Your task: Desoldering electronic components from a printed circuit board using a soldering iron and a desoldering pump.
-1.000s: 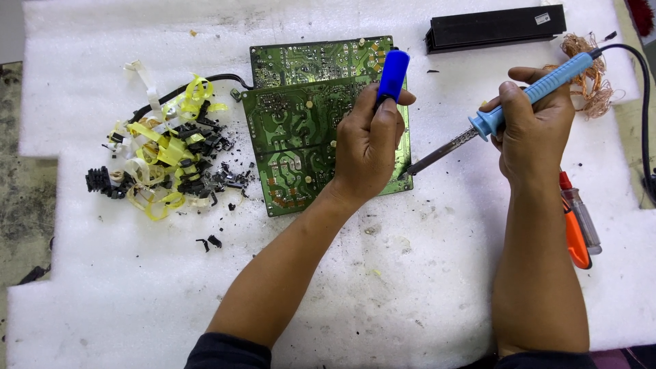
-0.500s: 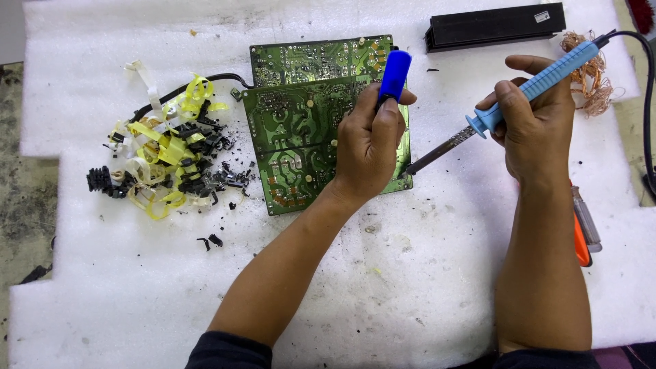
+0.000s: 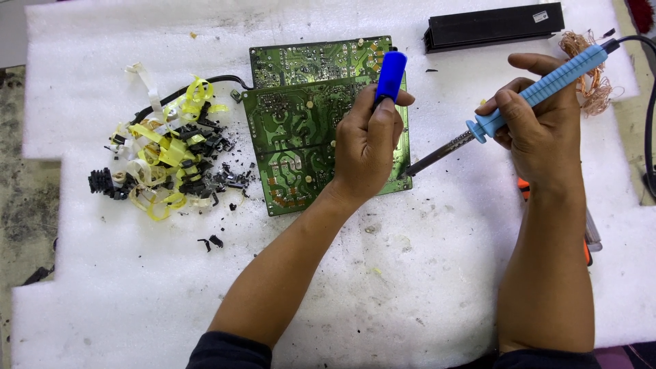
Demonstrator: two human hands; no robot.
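surface: white foam sheet (image 3: pixel 424 287), fuzzy
boards: two green circuit boards (image 3: pixel 301 130), flat
left hand (image 3: pixel 367 147): closed round blue tool (image 3: pixel 391 76)
right hand (image 3: pixel 540 126): gripping one blue-handled soldering iron (image 3: pixel 519 99)

A heap of yellow tape strips and black plastic bits (image 3: pixel 167 167) lies near the desk's left edge. A long black ribbed bar (image 3: pixel 493 26) and a tangle of copper wire (image 3: pixel 589 78) sit by the far right corner.
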